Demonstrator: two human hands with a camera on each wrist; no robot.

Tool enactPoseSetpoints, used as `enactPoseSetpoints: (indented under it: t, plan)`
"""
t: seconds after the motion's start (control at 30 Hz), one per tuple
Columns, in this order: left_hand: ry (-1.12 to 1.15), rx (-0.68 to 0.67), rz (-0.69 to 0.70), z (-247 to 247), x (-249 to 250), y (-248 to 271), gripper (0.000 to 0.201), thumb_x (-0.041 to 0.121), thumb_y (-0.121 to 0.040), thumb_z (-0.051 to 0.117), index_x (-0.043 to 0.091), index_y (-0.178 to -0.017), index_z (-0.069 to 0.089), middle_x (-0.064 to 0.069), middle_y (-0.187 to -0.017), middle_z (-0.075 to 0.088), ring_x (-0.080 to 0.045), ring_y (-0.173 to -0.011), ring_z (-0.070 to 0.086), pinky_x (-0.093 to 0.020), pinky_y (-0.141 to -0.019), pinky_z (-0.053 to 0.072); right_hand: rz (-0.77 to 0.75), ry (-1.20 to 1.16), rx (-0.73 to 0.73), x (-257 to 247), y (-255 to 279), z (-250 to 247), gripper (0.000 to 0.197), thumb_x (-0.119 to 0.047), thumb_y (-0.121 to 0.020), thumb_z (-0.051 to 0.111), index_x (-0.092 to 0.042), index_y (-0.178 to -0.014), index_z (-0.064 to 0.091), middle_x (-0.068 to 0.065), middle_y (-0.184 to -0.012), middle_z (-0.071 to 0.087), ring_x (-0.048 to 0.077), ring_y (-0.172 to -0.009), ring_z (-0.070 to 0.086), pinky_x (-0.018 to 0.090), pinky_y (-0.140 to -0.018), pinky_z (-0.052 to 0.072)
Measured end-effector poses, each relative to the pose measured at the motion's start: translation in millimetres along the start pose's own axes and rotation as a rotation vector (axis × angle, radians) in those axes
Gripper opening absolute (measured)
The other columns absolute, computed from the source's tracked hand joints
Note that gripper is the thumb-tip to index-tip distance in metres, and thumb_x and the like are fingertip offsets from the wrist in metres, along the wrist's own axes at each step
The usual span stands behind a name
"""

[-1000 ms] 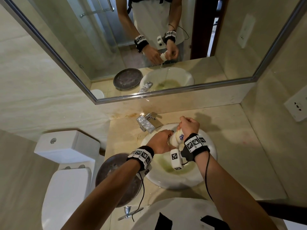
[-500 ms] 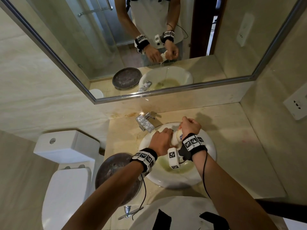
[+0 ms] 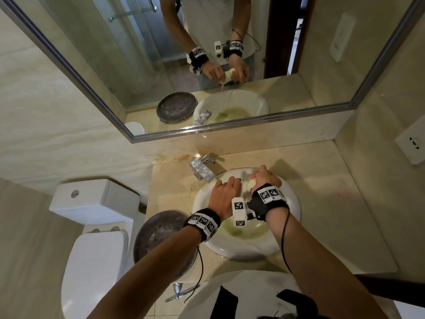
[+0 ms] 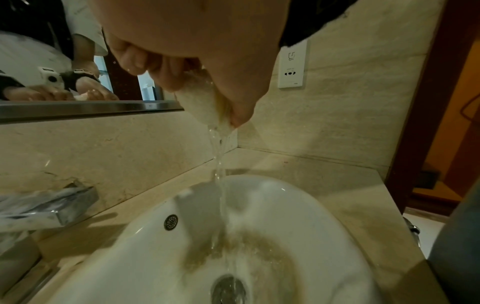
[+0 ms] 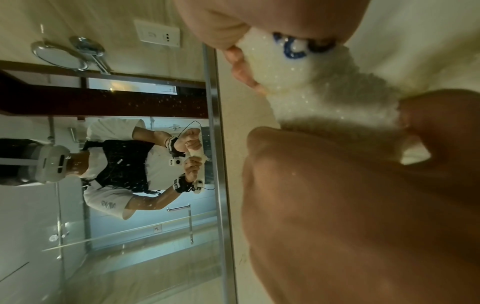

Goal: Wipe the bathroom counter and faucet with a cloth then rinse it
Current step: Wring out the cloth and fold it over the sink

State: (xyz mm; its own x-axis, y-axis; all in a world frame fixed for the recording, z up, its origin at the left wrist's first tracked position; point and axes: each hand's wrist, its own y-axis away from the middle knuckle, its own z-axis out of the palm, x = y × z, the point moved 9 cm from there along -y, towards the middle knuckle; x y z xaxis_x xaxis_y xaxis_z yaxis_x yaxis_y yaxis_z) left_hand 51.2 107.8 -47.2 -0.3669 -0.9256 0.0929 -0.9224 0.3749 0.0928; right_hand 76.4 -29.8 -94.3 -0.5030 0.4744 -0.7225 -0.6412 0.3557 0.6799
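Both hands hold a rolled, wet white cloth (image 3: 248, 184) with a blue mark (image 5: 293, 49) above the white basin (image 3: 289, 201). My left hand (image 3: 226, 192) grips one end, my right hand (image 3: 266, 177) grips the other, and the cloth (image 5: 330, 96) is twisted between them. Water runs from the cloth (image 4: 205, 102) in a thin stream (image 4: 221, 185) down toward the drain (image 4: 228, 290). Yellowish water lies in the basin's bottom (image 3: 248, 231). The chrome faucet (image 3: 201, 169) stands at the basin's back left, apart from both hands.
A beige stone counter (image 3: 333, 203) surrounds the basin, with a wall socket (image 3: 411, 146) on the right wall. A dark round dish (image 3: 158, 236) sits on the counter's left end, beside the toilet (image 3: 92, 249). A mirror (image 3: 207, 54) spans the back wall.
The hands have shifted slightly on the cloth, the left hand sliding further over it while the right wrist turned. Water keeps streaming from the cloth into the basin.
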Motion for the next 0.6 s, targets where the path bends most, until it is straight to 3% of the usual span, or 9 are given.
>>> enactPoseSetpoints:
  t: [0.23, 0.33, 0.4, 0.47, 0.53, 0.6]
  plan:
    - [0.023, 0.002, 0.039, 1, 0, 0, 0.040, 0.039, -0.075, 0.071, 0.011, -0.095, 0.051, -0.006, -0.084, 0.055, -0.027, -0.058, 0.051, -0.033, -0.065, 0.026, 0.005, 0.070, -0.010, 2, -5, -1, 0.026, -0.020, -0.098, 0.054, -0.012, -0.074, 0.051, -0.008, -0.039, 0.055, 0.022, -0.058, 0.054, 0.021, -0.051, 0.047]
    - [0.087, 0.030, 0.058, -10, 0, 0, 0.034, 0.039, -0.085, 0.063, 0.008, -0.095, 0.054, -0.009, -0.084, 0.056, -0.024, -0.060, 0.038, -0.035, -0.065, 0.033, 0.055, 0.132, -0.022, 0, -4, 6, 0.030, -0.027, -0.095, 0.058, -0.007, -0.072, 0.059, 0.004, -0.059, 0.062, 0.025, -0.055, 0.051, 0.024, -0.047, 0.040]
    - [0.180, 0.024, 0.033, -16, -5, -1, 0.032, 0.039, -0.084, 0.064, 0.010, -0.094, 0.054, -0.008, -0.085, 0.058, -0.026, -0.063, 0.043, -0.037, -0.066, 0.041, 0.038, 0.177, -0.063, -7, -1, 13, 0.035, -0.037, -0.090, 0.068, -0.006, -0.074, 0.062, 0.006, -0.062, 0.063, 0.022, -0.049, 0.051, 0.024, -0.046, 0.040]
    - [0.268, 0.034, -0.008, -20, -12, -4, 0.041, 0.049, -0.076, 0.071, 0.015, -0.090, 0.052, -0.003, -0.084, 0.058, -0.024, -0.066, 0.051, -0.033, -0.061, 0.041, -0.019, 0.214, -0.158, -17, 5, 24, 0.038, -0.042, -0.081, 0.079, -0.009, -0.076, 0.061, 0.004, -0.057, 0.062, 0.020, -0.048, 0.051, 0.025, -0.049, 0.043]
    - [0.291, 0.047, -0.038, -23, -20, -8, 0.053, 0.061, -0.069, 0.072, 0.018, -0.094, 0.055, 0.002, -0.086, 0.062, -0.019, -0.069, 0.055, -0.030, -0.058, 0.041, -0.072, 0.212, -0.257, -25, 11, 35, 0.034, -0.034, -0.075, 0.087, -0.011, -0.078, 0.062, 0.005, -0.060, 0.062, 0.019, -0.049, 0.052, 0.029, -0.055, 0.047]
    - [0.296, 0.048, -0.057, -23, -26, -10, 0.063, 0.063, -0.066, 0.074, 0.018, -0.107, 0.058, 0.004, -0.090, 0.065, -0.016, -0.070, 0.058, -0.028, -0.058, 0.042, -0.133, 0.170, -0.352, -32, 18, 46, 0.025, -0.017, -0.077, 0.086, -0.005, -0.088, 0.068, 0.013, -0.069, 0.065, 0.023, -0.055, 0.058, 0.038, -0.066, 0.055]
